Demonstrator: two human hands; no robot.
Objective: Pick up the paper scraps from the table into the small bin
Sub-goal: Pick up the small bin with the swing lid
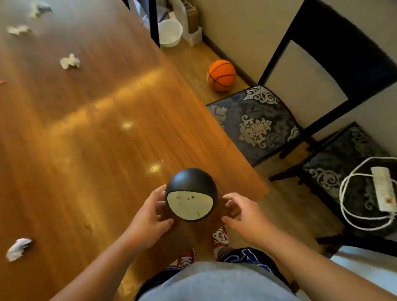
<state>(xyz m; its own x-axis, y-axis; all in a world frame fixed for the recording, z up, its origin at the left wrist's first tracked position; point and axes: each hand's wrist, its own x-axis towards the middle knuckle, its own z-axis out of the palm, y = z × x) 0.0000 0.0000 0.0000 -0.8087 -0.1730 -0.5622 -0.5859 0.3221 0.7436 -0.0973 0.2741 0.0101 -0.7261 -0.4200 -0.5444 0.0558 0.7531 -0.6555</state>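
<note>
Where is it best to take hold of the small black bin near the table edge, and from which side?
Grip the small black bin on its round side walls, one hand from each side. The left hand and right hand already flank it, and its domed top probably offers no handle.

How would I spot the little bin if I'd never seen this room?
Find the long wooden table; at its near right corner, two hands frame the small bin. Unlike the crumpled white paper scraps, it is round and black with a pale opening.

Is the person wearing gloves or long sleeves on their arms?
No. The left hand and right hand are bare, with no gloves, rings or watch showing. Both forearms are uncovered, with no sleeves in sight. Lower down are a light grey top and dark shorts with blue lettering.
</note>
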